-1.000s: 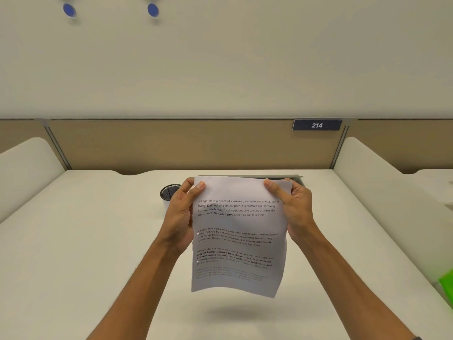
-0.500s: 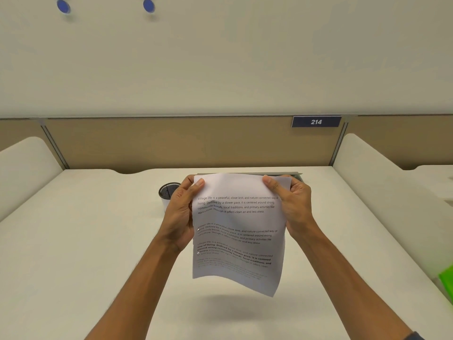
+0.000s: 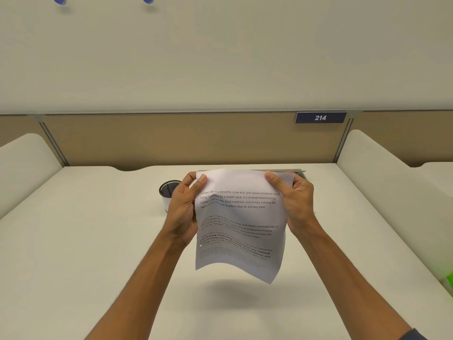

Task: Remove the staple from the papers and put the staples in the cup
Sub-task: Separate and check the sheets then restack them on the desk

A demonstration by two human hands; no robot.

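Note:
I hold the white printed papers (image 3: 241, 227) up above the desk by their top corners. My left hand (image 3: 182, 209) pinches the top left corner and my right hand (image 3: 295, 201) pinches the top right corner. The sheets bow and hang free below, casting a shadow on the desk. Small bright marks along the left edge of the papers may be staples (image 3: 201, 224); they are too small to tell. The black mesh cup (image 3: 168, 192) stands on the desk just left of my left hand, partly hidden by it.
The white desk (image 3: 98, 253) has padded side dividers left and right and a tan back panel with a "214" sign (image 3: 320, 117). A grey cable tray lid (image 3: 297, 171) lies behind the papers. A green object (image 3: 449, 280) shows at the right edge.
The papers have curled more at the top and bottom, with my hands drawing slightly closer. The view has tipped down a little.

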